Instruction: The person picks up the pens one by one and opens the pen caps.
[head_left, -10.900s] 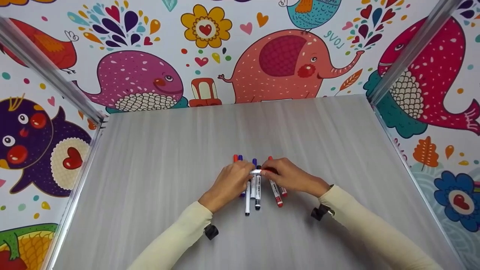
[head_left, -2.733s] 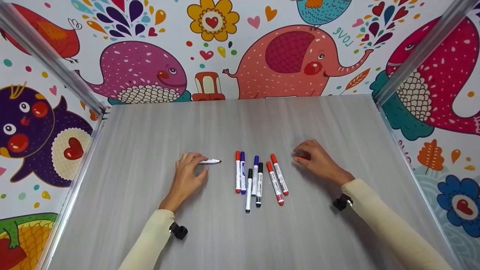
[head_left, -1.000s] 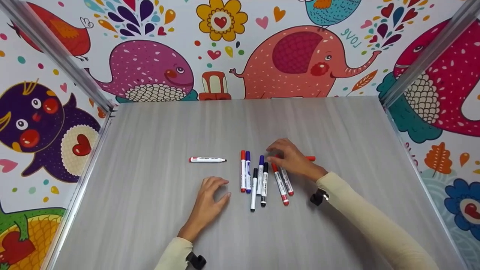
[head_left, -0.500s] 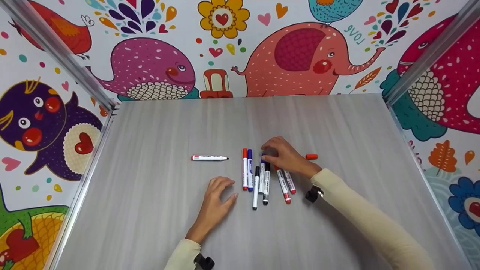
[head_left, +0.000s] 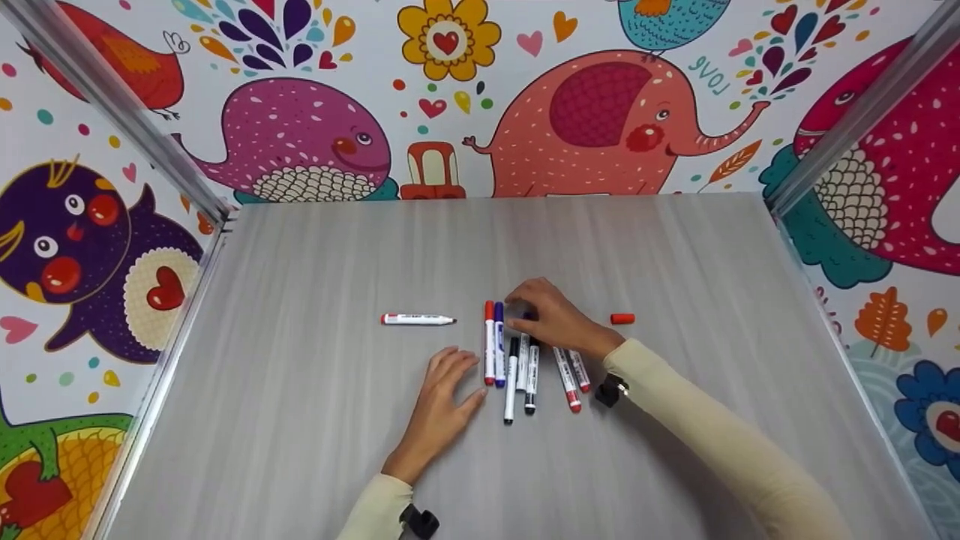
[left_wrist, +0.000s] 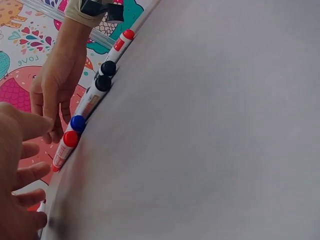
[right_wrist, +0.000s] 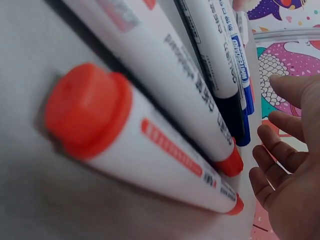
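My left hand [head_left: 436,409] has its fingers spread low over the table, fingertips close to the lower end of a red-capped whiteboard marker [head_left: 490,345]. A blue-capped marker [head_left: 500,352] lies alongside that one. Over the tops of the middle markers reaches my right hand [head_left: 555,319], thumb and fingers loosely bent toward the red and blue caps. Nothing shows between its fingers in the right wrist view. It partly hides a black marker [head_left: 532,382], another blue one and two red markers [right_wrist: 165,150]. A thinner black-capped marker [head_left: 511,390] lies in the middle.
An uncapped marker [head_left: 418,319] with its dark tip to the right lies left of the group. Its loose red cap [head_left: 622,319] sits off to the right. Patterned walls [head_left: 315,142] and metal posts [head_left: 840,112] bound the grey table [head_left: 300,450].
Earlier, both hands held one marker together. The uncapped marker was then laid at left and the red cap at right. Since then, the right hand has moved left across the markers; the left moved nearer them.
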